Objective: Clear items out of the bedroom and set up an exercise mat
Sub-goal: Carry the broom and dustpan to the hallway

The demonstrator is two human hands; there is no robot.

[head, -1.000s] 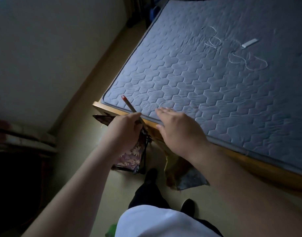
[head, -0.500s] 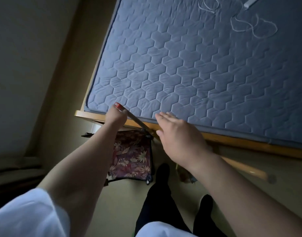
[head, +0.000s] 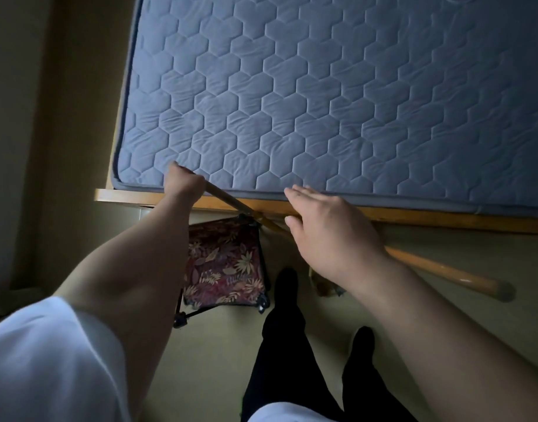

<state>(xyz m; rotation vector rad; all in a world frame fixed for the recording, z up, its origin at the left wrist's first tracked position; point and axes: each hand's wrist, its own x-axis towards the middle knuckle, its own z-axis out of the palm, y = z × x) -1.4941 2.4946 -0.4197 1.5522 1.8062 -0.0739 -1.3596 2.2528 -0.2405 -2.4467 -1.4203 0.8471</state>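
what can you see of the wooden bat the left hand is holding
The wooden bat is light brown and glossy, tapering from a thin handle to a thick rounded end. The left hand grips the handle at the mattress edge; the shaft slants down to the right across the bed frame, its middle hidden behind the open right hand. Whether it touches the frame is unclear.

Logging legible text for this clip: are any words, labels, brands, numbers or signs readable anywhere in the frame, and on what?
None: no text can be read in this view.
The mattress shows only hexagon quilting.
The folding stool shows only a leaf print.
The wooden stick and the bed frame carry no visible markings.
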